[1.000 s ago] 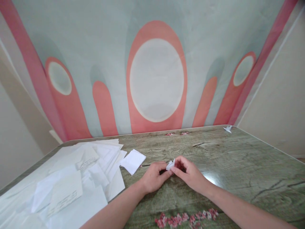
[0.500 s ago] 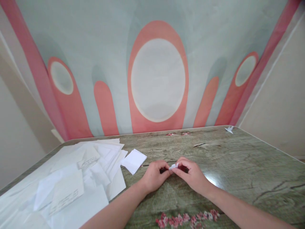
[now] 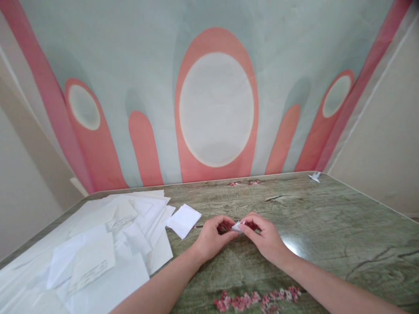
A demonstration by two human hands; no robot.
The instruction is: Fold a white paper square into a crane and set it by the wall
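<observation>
A small folded white paper (image 3: 237, 226) is held between the fingertips of both hands, just above the wood-patterned tabletop. My left hand (image 3: 215, 236) pinches it from the left, thumb towards me and fingers curled behind. From the right, my right hand (image 3: 262, 233) grips it between thumb and bent fingers. Most of the paper is covered by the fingers, so its exact shape cannot be made out. Left of my left hand lies a small stack of white paper squares (image 3: 183, 221).
A spread heap of white paper sheets (image 3: 111, 283), some with printed lines, covers the table's left side. A small folded paper figure (image 3: 314, 176) sits at the far right edge. Pink printed flowers (image 3: 242, 302) mark the tabletop (image 3: 327, 244). A patterned wall (image 3: 218, 109) rises behind.
Both hands have shifted slightly around the folded paper. The left thumb reaches further right along it, and the fingers of both hands sit a little higher. The other papers have not moved.
</observation>
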